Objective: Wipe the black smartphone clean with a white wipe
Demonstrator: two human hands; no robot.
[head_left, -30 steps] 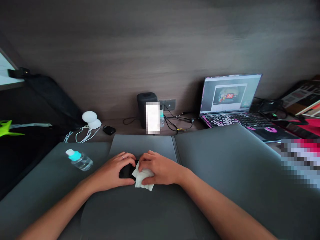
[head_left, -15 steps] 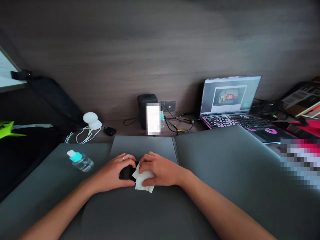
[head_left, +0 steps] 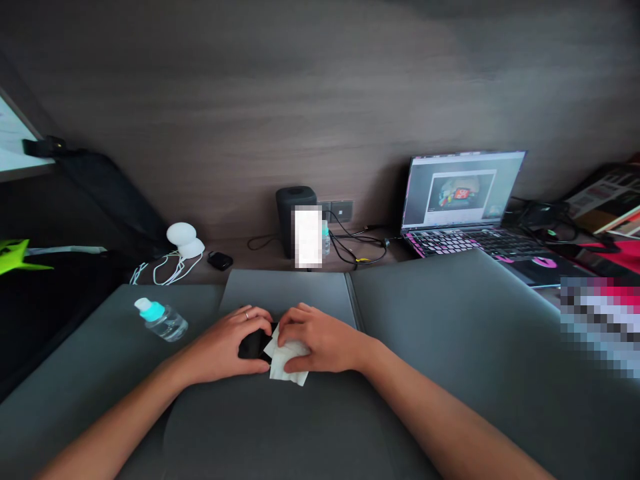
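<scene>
A black flat device that looks like a smartphone [head_left: 251,345] lies on the grey mat, its right part hidden under a white tissue [head_left: 286,371]. My left hand [head_left: 231,347], with a ring on one finger, curves around the device and grips its far and near edges between fingers and thumb. Pressed down over the device, my right hand [head_left: 313,339] has its bent fingers and thumb closed on the tissue. A clear spray bottle [head_left: 167,323] with a turquoise collar and white top lies on its side left of my left hand.
Grey mat panels [head_left: 425,320] cover the desk. Along the wall stand a white round-headed gadget [head_left: 183,235] with cords, a small black object [head_left: 220,260], a black speaker-like box [head_left: 285,220], cables [head_left: 367,250] and an open laptop [head_left: 463,200]. A black bag [head_left: 107,193] is at left.
The view has shifted very slightly. Both hands, the tissue and the phone keep practically the same positions.
</scene>
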